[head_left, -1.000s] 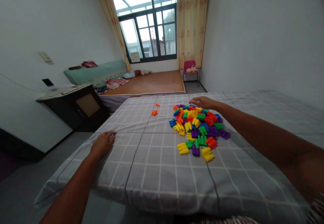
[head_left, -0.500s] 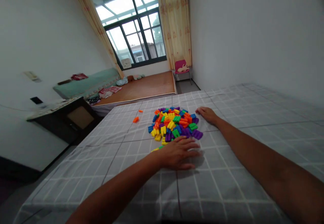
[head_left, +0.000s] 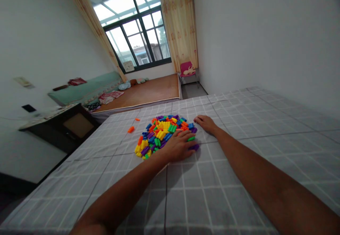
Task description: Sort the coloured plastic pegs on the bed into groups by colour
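Note:
A heap of small plastic building pieces in yellow, orange, blue, green and purple lies on a grey checked cloth. My left hand rests palm down over the near right side of the heap, fingers spread, covering some pieces. Purple and green pieces show around its fingertips. At the heap's right edge, my right hand lies on the cloth with its fingers loosely bent, beside the pieces and holding nothing that I can see.
Two orange pieces lie apart, left of the heap. A dark cabinet stands beyond the left edge of the cloth. Farther back are a bed, a pink chair and a window. A white wall borders the right side.
My left hand has moved forward from the cloth onto the heap. Pieces at the heap's near left have spread out. My right hand keeps its place beside the heap; the view has shifted slightly.

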Tool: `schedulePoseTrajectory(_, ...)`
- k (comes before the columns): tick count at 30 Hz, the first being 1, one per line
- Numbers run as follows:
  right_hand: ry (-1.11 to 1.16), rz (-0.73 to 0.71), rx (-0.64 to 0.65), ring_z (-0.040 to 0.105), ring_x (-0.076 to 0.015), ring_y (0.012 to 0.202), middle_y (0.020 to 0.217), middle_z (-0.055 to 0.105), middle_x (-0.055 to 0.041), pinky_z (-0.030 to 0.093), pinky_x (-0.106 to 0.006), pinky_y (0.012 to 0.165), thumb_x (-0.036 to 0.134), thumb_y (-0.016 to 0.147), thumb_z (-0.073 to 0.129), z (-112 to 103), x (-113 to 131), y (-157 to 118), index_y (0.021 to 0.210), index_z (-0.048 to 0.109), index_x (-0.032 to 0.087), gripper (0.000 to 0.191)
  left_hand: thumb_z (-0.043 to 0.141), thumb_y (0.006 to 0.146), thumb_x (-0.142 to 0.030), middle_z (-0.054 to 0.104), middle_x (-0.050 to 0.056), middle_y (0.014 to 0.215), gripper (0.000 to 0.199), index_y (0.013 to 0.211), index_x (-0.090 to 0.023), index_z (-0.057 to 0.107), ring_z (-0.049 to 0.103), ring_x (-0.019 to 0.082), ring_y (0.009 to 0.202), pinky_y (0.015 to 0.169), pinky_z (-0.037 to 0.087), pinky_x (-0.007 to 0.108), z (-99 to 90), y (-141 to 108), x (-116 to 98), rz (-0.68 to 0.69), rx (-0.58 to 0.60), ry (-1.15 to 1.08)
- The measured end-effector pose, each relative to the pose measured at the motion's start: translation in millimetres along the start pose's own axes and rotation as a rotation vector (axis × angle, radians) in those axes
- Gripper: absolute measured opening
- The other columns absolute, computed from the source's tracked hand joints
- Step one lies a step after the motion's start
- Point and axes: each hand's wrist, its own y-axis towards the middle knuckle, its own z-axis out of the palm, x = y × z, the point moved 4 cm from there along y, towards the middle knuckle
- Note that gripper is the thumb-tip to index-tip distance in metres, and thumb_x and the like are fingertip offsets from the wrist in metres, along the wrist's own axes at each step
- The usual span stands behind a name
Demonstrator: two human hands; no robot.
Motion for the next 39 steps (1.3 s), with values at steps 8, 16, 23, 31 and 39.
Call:
schedulePoseTrajectory(8, 0.004, -0.035, 0.022, 0.063, -0.0174, 0.085, 0.09, 0.073, -0.0051, 0.046, -0.027, 0.078, 0.037, 0.092, 0.042, 0, -3, -2, 0.088, 0.07, 0.018, 0.034, 0.05, 0.09, -0.048, 0.063, 0.011, 0.119, 0.04, 0.12, -0.024, 0.061, 0.049, 0.028, 0.12, 0.109, 0.022, 0.057, 26.4, 21, 19, -0.091, 0.062, 0.061)
schedulePoseTrajectory(16, -0.126, -0.02, 0.033, 0.065, -0.0195, 0.089, 0.105, 0.073, -0.0086, 0.047, -0.03, 0.081, 0.036, 0.093, 0.043, 7, 14, -2, 0.109, 0.07, 0.018, 0.036, 0.052, 0.091, -0.04, 0.047, 0.006, 0.145, 0.037, 0.125, -0.03, 0.06, 0.04, 0.029, 0.132, 0.113, 0.02, 0.055, -11.7, -74, 45, -0.285, 0.05, 0.066)
schedulePoseTrajectory(23, -0.027, -0.147, 0.217, 0.066, -0.0229, 0.098, 0.117, 0.068, -0.0106, 0.049, -0.034, 0.087, 0.033, 0.084, 0.058, 33, 59, -13, 0.119, 0.066, 0.019, 0.038, 0.047, 0.092, -0.052, 0.043, 0.003, 0.15, 0.054, 0.144, -0.037, 0.042, 0.029, 0.027, 0.142, 0.117, 0.014, 0.051, -9.2, -135, 21, -0.183, 0.09, -0.049)
schedulePoseTrajectory(31, 0.584, -0.03, 0.458, 0.067, -0.0201, 0.085, 0.1, 0.072, -0.0073, 0.054, -0.031, 0.07, 0.046, 0.079, 0.067, 45, 74, -24, 0.123, 0.061, 0.017, 0.052, 0.047, 0.095, -0.038, 0.053, 0.004, 0.141, 0.031, 0.116, -0.03, 0.068, 0.043, 0.025, 0.133, 0.112, 0.031, 0.048, -23.5, -127, 70, -0.407, -0.156, -0.041)
schedulePoseTrajectory(39, 0.668, -0.095, 0.656, 0.064, -0.0181, 0.091, 0.1, 0.07, -0.0057, 0.051, -0.031, 0.08, 0.039, 0.071, 0.077, 43, 72, -32, 0.112, 0.066, 0.017, 0.048, 0.044, 0.087, -0.009, 0.055, 0.009, 0.139, 0.046, 0.131, -0.019, 0.056, 0.048, 0.019, 0.129, 0.109, 0.039, 0.037, 14.6, 3, 133, -0.342, -0.113, -0.076)
